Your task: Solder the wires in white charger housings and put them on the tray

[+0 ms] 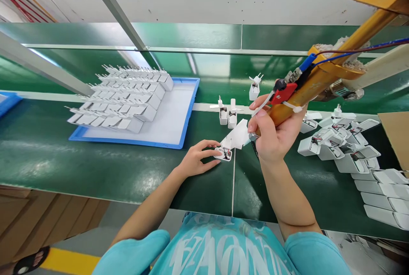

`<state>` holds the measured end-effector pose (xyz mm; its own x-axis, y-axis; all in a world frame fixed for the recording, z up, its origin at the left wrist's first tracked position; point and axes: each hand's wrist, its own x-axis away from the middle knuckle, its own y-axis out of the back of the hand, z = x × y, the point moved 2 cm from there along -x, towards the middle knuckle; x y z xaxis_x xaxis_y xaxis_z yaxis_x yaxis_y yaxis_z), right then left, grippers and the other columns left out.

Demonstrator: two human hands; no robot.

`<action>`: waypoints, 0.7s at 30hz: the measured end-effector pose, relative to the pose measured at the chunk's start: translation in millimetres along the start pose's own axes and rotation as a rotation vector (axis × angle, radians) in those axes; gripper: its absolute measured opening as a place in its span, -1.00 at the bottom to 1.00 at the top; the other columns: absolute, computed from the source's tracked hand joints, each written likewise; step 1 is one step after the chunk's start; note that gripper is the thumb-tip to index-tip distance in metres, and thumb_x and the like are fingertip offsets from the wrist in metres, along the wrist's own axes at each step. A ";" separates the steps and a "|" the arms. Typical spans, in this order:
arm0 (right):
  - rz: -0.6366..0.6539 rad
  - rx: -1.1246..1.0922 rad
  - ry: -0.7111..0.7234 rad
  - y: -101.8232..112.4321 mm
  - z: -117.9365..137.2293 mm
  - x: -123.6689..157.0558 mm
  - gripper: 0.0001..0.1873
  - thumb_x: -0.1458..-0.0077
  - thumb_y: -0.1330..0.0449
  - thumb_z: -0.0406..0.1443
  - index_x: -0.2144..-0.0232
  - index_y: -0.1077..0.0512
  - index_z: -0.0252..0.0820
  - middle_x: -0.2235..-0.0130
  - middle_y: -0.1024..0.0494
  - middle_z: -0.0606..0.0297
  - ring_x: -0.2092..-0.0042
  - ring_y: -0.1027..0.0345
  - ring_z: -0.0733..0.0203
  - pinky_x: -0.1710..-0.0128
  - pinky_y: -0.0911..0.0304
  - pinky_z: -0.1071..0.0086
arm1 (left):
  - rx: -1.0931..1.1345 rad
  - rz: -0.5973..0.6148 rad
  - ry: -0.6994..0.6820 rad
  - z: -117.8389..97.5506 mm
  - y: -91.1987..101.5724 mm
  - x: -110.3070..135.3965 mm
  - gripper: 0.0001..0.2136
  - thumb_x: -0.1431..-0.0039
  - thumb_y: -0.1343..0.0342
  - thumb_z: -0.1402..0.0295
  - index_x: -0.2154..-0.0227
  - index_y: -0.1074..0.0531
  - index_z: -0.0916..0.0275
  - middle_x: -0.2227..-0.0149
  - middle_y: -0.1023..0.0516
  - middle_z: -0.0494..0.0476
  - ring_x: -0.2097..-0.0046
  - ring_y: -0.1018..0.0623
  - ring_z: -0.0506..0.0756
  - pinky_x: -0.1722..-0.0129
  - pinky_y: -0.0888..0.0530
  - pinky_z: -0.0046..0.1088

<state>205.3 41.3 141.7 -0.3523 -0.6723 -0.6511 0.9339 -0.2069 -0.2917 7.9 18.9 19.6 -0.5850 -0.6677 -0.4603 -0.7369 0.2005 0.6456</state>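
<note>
My left hand [200, 158] is closed on a small white plastic charger case [223, 154], low over the green bench. The case is open at the top, with thin red and dark wires inside, and its white lid piece [235, 135] leans out toward the right. My right hand [275, 138] wraps round a thick yellow tubular tool [298, 100] that slants down from the upper right. A red switch [283, 93] and a white thin tube sit on the tool. Its metal tip [254, 137] points at the lid piece; whether they touch I cannot tell.
Left stands a blue-rimmed tray [188, 113] with rows of white plug cases [128, 100]. Two open cases [227, 116] and a single one [254, 88] stand behind my hands. Many open cases [348, 147] crowd the right, beside cardboard [396, 134]. A metal post [111, 6] crosses the back left.
</note>
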 end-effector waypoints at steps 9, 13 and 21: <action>0.004 -0.048 -0.036 0.2 2.3 -2.4 -0.67 -0.10 -0.25 -0.24 0.13 -0.21 0.03 0.35 -0.49 0.44 0.40 -0.48 0.27 0.30 -0.53 0.26 | 0.174 0.091 0.389 9.5 -16.8 0.4 -0.47 -0.04 -0.33 0.19 -0.06 -0.35 0.20 -0.09 -0.47 0.31 -0.11 -0.48 0.24 -0.10 -0.44 -0.19; -0.016 -0.002 -0.046 -0.8 2.7 -2.4 -0.66 -0.09 -0.27 -0.22 0.15 -0.20 0.03 0.36 -0.46 0.47 0.44 -0.43 0.34 0.37 -0.51 0.34 | 0.195 0.167 0.573 6.2 -21.9 -0.7 -0.62 -0.09 -0.25 0.11 0.11 -0.44 0.23 0.21 -0.59 0.14 0.21 -0.55 0.13 0.19 -0.47 -0.37; -0.024 0.027 -0.096 -1.1 -1.4 -3.3 -0.49 0.00 -0.37 -0.14 0.09 -0.19 0.07 0.38 -0.42 0.48 0.48 -0.36 0.35 0.49 -0.47 0.36 | 0.470 0.111 0.710 0.0 -17.3 1.9 -0.65 -0.08 -0.22 0.05 0.25 -0.42 0.23 0.34 -0.52 0.01 0.39 -0.45 0.01 0.44 -0.32 -0.55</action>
<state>205.3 44.7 143.2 -0.3683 -0.7319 -0.5734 0.9270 -0.2417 -0.2869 19.5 14.2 7.5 -0.4270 -0.8857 0.1824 -0.8434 0.4628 0.2729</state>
